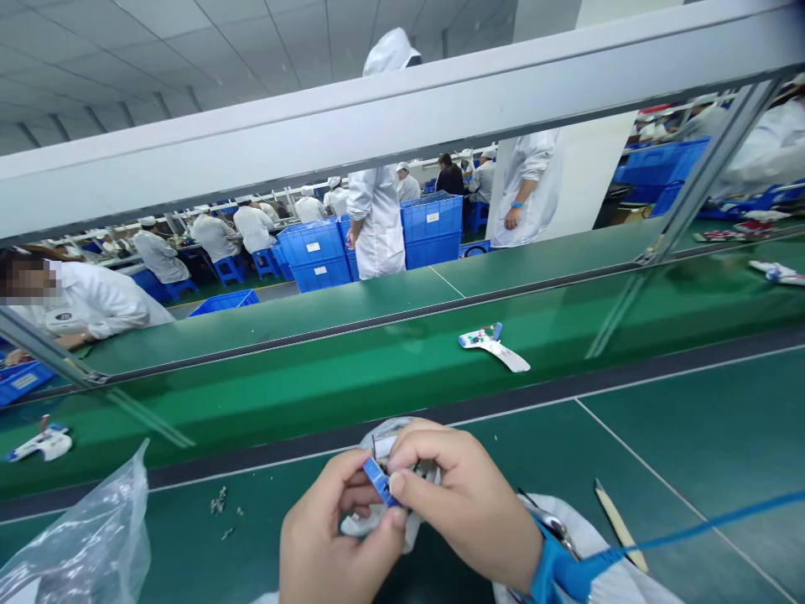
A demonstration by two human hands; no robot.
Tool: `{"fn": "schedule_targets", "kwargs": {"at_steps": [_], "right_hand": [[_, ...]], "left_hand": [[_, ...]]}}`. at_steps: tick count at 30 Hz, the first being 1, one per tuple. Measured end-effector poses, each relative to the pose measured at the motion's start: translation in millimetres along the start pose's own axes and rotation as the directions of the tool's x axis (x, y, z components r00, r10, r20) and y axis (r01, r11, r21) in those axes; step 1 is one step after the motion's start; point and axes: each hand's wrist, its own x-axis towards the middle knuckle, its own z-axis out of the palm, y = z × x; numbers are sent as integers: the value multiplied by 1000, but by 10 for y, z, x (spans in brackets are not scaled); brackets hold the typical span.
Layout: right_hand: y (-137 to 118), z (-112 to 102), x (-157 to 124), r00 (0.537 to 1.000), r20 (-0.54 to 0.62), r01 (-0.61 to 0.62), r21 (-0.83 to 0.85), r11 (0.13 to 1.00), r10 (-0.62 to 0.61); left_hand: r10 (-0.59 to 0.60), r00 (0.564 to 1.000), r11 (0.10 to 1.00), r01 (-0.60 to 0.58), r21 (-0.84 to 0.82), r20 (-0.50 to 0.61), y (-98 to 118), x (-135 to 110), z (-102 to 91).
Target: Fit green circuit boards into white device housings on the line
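Low in the middle of the head view, both my hands are closed together on a small white plastic part (pixel 383 445) that carries a blue piece (pixel 379 480) and thin wires. My left hand (pixel 333 537) grips it from below and the left, thumb and fingers curled. From the right, my right hand (pixel 459 495) pinches it with the thumb against the blue piece. A blue strap (pixel 557 562) wraps my right wrist, and its blue cord (pixel 704 520) runs off to the right. Most of the part is hidden by my fingers.
A white part with a blue end (pixel 494 344) lies on the green conveyor belt (pixel 377 369); another (pixel 41 443) sits far left. A clear plastic bag (pixel 81 545) lies at lower left, a pale stick (pixel 620 524) at right. Workers in white coats and blue crates (pixel 433 226) are beyond.
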Motion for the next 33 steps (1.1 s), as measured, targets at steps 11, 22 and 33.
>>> {"fn": "schedule_targets", "kwargs": {"at_steps": [11,22,33], "right_hand": [[110,-174,148,1000,-24,-17,32,999,17],[32,-18,28,973,83,223,-113,968,-214],[145,86,36,958,-246,129,-102,986,-151]], "left_hand": [[-187,981,922,193,-335,49,-21,59,-61],[-320,944,777,311,-547,83,-106,171,-61],[-233,963,873,268,-408,135,-243,170,-106]]}}
